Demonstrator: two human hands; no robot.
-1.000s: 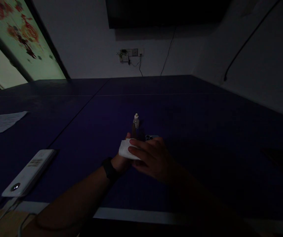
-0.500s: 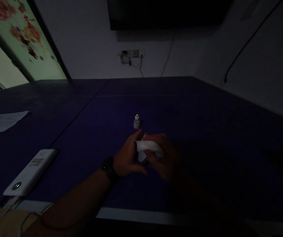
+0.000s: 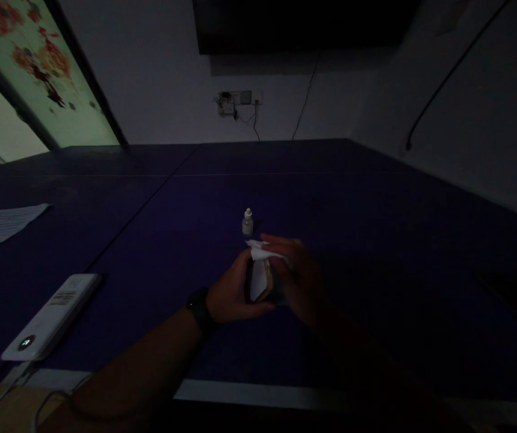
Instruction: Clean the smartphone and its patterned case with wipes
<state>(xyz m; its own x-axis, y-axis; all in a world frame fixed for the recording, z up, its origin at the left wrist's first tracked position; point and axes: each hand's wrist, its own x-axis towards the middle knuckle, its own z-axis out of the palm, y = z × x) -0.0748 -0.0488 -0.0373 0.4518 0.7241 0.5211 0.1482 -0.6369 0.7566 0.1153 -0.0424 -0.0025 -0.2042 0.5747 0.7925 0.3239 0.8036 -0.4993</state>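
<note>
My left hand (image 3: 230,294), with a dark watch on its wrist, is closed around the side of a small box-like object (image 3: 259,281). That object has a pale face and a brownish edge; its exact kind is too dark to make out. My right hand (image 3: 301,276) pinches a crumpled white tissue (image 3: 265,251) over the far end of the object, and its fingers partly cover the object's right side. Just beyond both hands, a small dropper bottle (image 3: 247,224) with a white cap stands upright on the dark blue table (image 3: 186,222).
A white power bank (image 3: 53,316) with cables lies at the left near the table's front edge. Printed papers (image 3: 5,224) are farther back on the left. A dark flat shape (image 3: 511,294) lies at the right. Behind the table, sockets (image 3: 235,101) and a dark screen (image 3: 303,27) are on the wall.
My right hand and the tissue have shifted up toward the far end of the box-like object, uncovering more of its pale face. My left thumb has moved in against its near end.
</note>
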